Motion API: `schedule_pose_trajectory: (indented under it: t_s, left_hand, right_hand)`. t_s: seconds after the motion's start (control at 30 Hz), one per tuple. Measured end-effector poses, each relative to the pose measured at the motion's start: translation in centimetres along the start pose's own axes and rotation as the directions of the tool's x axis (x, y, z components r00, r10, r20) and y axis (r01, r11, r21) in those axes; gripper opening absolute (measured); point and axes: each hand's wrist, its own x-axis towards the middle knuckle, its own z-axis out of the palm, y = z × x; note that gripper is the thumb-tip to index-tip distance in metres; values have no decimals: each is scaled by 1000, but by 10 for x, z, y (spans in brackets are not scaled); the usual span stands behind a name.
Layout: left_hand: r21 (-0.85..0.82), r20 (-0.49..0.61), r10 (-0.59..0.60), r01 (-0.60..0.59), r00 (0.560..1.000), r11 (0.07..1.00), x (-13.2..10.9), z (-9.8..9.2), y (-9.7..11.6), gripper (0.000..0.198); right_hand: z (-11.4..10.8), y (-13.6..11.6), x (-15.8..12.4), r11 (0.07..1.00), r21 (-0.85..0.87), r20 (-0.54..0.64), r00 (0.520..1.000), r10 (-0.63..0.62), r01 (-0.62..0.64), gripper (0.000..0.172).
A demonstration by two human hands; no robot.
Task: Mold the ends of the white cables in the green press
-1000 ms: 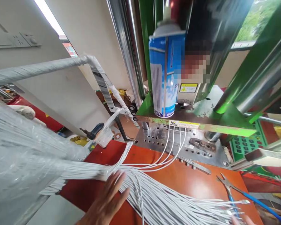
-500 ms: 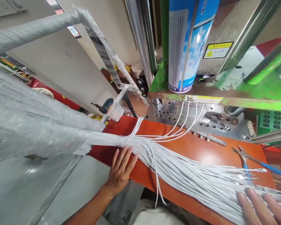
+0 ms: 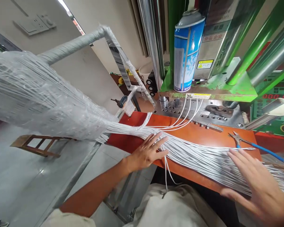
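A thick bundle of thin white wires [image 3: 194,154] lies across an orange-red work surface [image 3: 194,132]. Its left part is wrapped in clear plastic film [image 3: 38,97]. My left hand [image 3: 148,151] rests flat on the bundle near the table's front edge, fingers spread, holding nothing. My right hand [image 3: 255,183] lies flat with fingers stretched over the wires' right end. Several single wires [image 3: 184,118] curve off the bundle into the grey metal die plate [image 3: 198,112] under the green press.
A blue spray can [image 3: 186,50] stands on the green press frame [image 3: 213,88]. Blue-handled pliers [image 3: 253,143] lie on the surface at right. A wrapped metal rack arm [image 3: 85,44] rises at left. A small wooden frame [image 3: 35,145] lies on the grey floor.
The view has pulled back and tilted. My left hand slid rightward along the bundle onto the table. My right hand came further into view, spread over the wire ends.
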Motion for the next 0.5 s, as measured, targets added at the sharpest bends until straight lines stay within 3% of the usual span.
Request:
schedule_pose_trajectory:
  t_s: [0.07,0.13,0.23,0.33,0.4,0.5]
  left_hand:
    - [-3,-16,86,-86,996,996,28,-4,-7,29]
    - [-69,-52,111,-114,993,991,58,0,-15,18]
    - [-218,-32,-40,32,999,975,98,12,-25,15]
    - [-367,75,-157,174,985,914,120,24,-35,17]
    - [-483,164,-118,183,979,856,122,26,-41,19]
    - [-633,248,-38,191,968,750,115,26,-49,19]
  right_hand:
    - [0,-5,40,991,131,88,996,-4,-7,83]
    - [2,-18,84,953,286,241,970,29,-99,80]
    - [10,-40,139,879,445,484,872,-76,-170,68]
    - [21,-52,164,861,483,495,861,-121,-156,47]
    - [28,-51,166,840,520,466,875,-127,-155,34]
    - [33,-44,160,809,569,444,883,-149,-150,31]
